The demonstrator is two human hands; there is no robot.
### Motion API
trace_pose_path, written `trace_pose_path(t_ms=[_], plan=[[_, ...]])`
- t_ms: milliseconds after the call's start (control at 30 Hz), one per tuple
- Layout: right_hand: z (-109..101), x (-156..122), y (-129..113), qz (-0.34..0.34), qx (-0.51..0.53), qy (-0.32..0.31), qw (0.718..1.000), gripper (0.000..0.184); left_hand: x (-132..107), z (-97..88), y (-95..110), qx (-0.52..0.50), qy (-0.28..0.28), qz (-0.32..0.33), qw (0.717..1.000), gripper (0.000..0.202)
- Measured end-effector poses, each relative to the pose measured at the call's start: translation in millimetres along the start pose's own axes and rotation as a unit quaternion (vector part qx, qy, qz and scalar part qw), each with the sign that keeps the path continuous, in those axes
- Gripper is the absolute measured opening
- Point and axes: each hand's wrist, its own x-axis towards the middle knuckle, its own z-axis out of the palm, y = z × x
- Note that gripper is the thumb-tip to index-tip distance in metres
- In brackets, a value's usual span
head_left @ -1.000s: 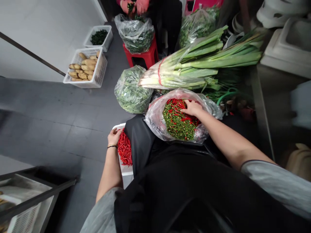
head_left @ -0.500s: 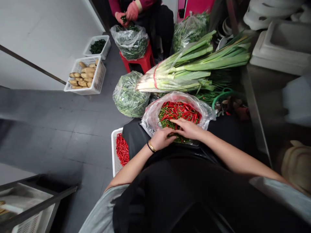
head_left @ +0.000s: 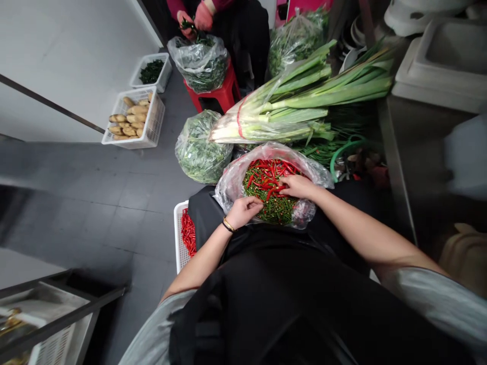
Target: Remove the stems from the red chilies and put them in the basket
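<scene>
A clear plastic bag (head_left: 234, 177) rests on my lap, full of red chilies and green stems (head_left: 271, 192). My left hand (head_left: 243, 210) sits at the bag's near edge with its fingers curled shut; what they hold I cannot make out. My right hand (head_left: 299, 186) lies inside the bag on the chilies, fingers pinched on a red chili. A white basket (head_left: 178, 238) with destemmed red chilies (head_left: 187, 234) stands on the floor by my left knee.
Bundled leeks (head_left: 300, 104) and bags of greens (head_left: 201, 152) lie ahead. Another person's gloved hands (head_left: 198, 20) work over a bag on a red stool (head_left: 222, 94). White baskets of ginger (head_left: 131, 119) and greens (head_left: 151, 72) stand at the wall. A metal rack (head_left: 57, 314) is lower left.
My left hand came from the floor basket to the bag's near edge. My right hand drew toward me in the bag, then moved back up onto the red chilies.
</scene>
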Motion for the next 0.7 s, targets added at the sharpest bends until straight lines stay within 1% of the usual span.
trace_pose_path(t_ms=[33, 100, 167, 233, 333, 400, 467, 533, 567, 633, 667, 700], plan=[[0, -1, 0, -0.015, 0.056, 0.001, 0.998, 0.017, 0, 0.3, -2, -0.006, 0.004, -0.003, 1.0, 0.024], [-1, -6, 0, -0.037, 0.161, 0.018, 0.986, 0.023, 0, 1.2, -4, -0.02, 0.008, -0.005, 1.0, 0.027], [1, -10, 0, -0.036, 0.225, 0.052, 0.972, 0.027, 1, 2.5, -4, -0.033, 0.005, -0.005, 0.999, 0.029], [2, -15, 2, -0.008, 0.252, 0.101, 0.962, 0.026, 2, 3.4, -2, -0.045, 0.004, -0.004, 0.999, 0.03], [2, -21, 7, 0.066, 0.247, 0.193, 0.947, 0.023, 1, 2.8, -1, -0.081, 0.022, -0.013, 0.996, 0.035], [1, -24, 9, 0.084, 0.218, 0.217, 0.948, 0.021, -1, 1.6, -3, -0.112, 0.038, -0.027, 0.993, 0.039], [3, -25, 8, 0.05, 0.155, 0.191, 0.968, 0.018, -2, 0.7, -6, -0.126, 0.048, -0.035, 0.99, 0.041], [7, -24, 2, 0.005, 0.054, 0.128, 0.99, 0.022, -3, 0.7, -7, -0.111, 0.043, -0.027, 0.993, 0.04], [9, -23, -1, -0.009, -0.002, 0.093, 0.996, 0.024, -3, 1.1, -7, -0.09, 0.037, -0.015, 0.995, 0.037], [12, -21, -8, -0.015, -0.096, 0.043, 0.994, 0.023, -4, 3.0, -4, -0.009, 0.041, 0.033, 0.999, 0.03], [12, -22, -12, -0.017, -0.124, 0.031, 0.992, 0.023, -5, 4.5, -1, 0.053, 0.053, 0.07, 0.995, 0.027], [12, -24, -16, -0.025, -0.137, 0.028, 0.99, 0.024, -6, 6.5, 2, 0.124, 0.067, 0.113, 0.984, 0.024]])
